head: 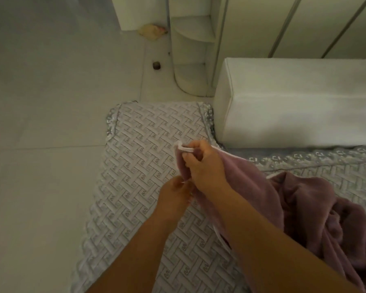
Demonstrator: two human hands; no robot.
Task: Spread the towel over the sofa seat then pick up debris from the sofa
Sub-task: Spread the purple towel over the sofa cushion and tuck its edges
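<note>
A mauve towel (309,199) with a white edge lies bunched on the right side of the sofa seat (142,149), which wears a grey woven-pattern cover. My right hand (205,163) is closed on the towel's white-trimmed corner and lifts it above the middle of the seat. Just below and to the left, my left hand (175,197) pinches the towel's edge. Both forearms reach in from the bottom of the view. No debris shows on the seat.
The sofa's white backrest (294,102) stands at the right. Pale floor tiles (51,102) run along the left of the seat. On the floor lie a crumpled yellowish thing (152,31) and a small dark object (156,65). A white corner shelf (191,53) stands behind.
</note>
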